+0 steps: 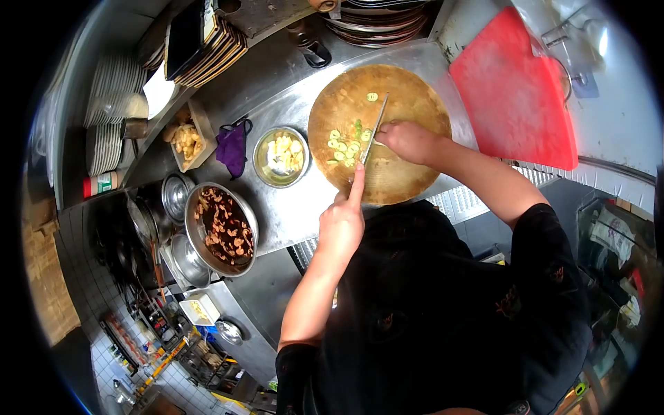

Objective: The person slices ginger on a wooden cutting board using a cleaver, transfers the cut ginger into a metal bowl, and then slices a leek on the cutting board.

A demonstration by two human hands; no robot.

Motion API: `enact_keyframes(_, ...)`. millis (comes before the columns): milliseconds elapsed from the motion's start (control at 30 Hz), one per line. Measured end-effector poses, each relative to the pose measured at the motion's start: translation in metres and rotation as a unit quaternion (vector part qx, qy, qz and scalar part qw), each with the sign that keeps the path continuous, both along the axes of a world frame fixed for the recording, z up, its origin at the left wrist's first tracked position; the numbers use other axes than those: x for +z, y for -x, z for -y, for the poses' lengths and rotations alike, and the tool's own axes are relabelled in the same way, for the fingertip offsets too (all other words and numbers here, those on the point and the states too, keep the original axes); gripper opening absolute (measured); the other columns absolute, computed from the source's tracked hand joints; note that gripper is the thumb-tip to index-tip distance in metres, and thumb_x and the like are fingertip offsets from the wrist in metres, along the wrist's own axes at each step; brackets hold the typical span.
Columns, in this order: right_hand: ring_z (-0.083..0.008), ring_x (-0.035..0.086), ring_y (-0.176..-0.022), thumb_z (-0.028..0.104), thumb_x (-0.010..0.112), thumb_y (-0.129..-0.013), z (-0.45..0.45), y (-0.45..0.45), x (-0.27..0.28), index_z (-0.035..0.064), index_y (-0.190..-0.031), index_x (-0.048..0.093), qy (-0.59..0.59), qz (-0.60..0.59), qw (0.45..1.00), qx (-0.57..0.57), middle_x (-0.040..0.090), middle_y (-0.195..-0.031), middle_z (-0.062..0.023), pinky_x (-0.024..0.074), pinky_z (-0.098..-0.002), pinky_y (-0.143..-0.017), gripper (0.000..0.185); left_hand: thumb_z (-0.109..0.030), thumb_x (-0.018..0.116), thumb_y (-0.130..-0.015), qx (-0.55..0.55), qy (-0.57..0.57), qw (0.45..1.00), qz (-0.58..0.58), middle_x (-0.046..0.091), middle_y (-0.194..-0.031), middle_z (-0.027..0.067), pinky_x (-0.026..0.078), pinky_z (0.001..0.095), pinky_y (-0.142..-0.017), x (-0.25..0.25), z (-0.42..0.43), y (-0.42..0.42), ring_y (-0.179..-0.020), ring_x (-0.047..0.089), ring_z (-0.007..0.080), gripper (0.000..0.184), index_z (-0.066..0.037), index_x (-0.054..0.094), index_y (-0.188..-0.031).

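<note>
A round wooden chopping board (415, 90) lies on the steel counter. My left hand (342, 225) is closed round the handle of a kitchen knife (375, 128), index finger stretched along it toward the blade. The blade slants across the board. Just right of it, my right hand (408, 142) is closed with its fingertips on a pale green vegetable piece, mostly hidden under them. Several pale green vegetable slices (340, 146) are scattered left of the blade; a single slice (372, 97) sits farther back. Beside the board stands a metal bowl (259, 176) with pale yellow pieces in it.
A large steel bowl (254, 238) holds brownish pieces in dark liquid. A purple face mask (232, 149) and a box of ginger (200, 117) lie left. A red cutting board (515, 104) leans right. Stacked plates (377, 24) stand behind.
</note>
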State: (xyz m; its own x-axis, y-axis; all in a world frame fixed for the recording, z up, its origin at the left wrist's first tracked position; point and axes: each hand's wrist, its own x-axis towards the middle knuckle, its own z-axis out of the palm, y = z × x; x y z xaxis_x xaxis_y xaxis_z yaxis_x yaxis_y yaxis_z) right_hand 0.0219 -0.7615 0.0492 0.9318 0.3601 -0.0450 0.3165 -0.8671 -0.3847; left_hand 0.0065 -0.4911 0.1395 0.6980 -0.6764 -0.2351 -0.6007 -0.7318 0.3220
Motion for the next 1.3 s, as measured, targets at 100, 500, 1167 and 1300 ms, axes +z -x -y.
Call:
enact_keyframes(100,-0.0347,0.073,-0.098,0.006,0.057,-0.092,0.001,0.001,0.001,0.0071,-0.112,0.074,0.002,-0.018,1.000,-0.008,0.072,-0.104,-0.0156,0.0595,-0.0452,-0.088,0.026,0.007,0.060,-0.082,-0.002,-0.006,1.000,-0.010,0.069,-0.091,0.0272,0.062,0.0518,-0.067,-0.022,0.007,0.000,-0.070,0.072,0.0426,0.096,-0.018,0.029,-0.170)
enact_keyframes(500,-0.0373,0.072,-0.099,0.005,0.058,-0.089,0.001,0.001,-0.002,0.0022,-0.105,0.073,-0.007,0.001,1.000,0.000,0.072,-0.105,-0.0190,0.0593,-0.0453,-0.088,0.022,0.005,0.060,-0.085,0.004,-0.007,1.000,0.005,0.069,-0.089,0.0268,0.061,0.0522,-0.068,-0.033,0.005,-0.002,-0.071,0.072,0.0433,0.092,-0.019,0.033,-0.169)
enact_keyframes(1167,-0.0364,0.072,-0.096,0.003,0.056,-0.091,0.006,0.014,0.003,0.0048,-0.114,0.076,-0.010,0.007,1.000,-0.008,0.072,-0.101,-0.0180,0.0594,-0.0463,-0.086,0.030,0.005,0.061,-0.084,-0.008,-0.008,1.000,-0.005,0.071,-0.095,0.0277,0.062,0.0521,-0.071,-0.032,0.010,0.006,-0.075,0.073,0.0439,0.091,-0.017,0.033,-0.168)
enact_keyframes(1300,-0.0363,0.072,-0.094,0.003,0.057,-0.091,0.011,0.014,-0.006,0.0029,-0.111,0.075,0.006,0.020,1.000,0.001,0.072,-0.101,-0.0176,0.0597,-0.0463,-0.085,0.027,0.006,0.060,-0.082,-0.018,0.026,0.999,0.003,0.070,-0.097,0.0320,0.063,0.0518,-0.069,-0.022,0.008,0.003,-0.071,0.073,0.0445,0.097,-0.019,0.029,-0.170)
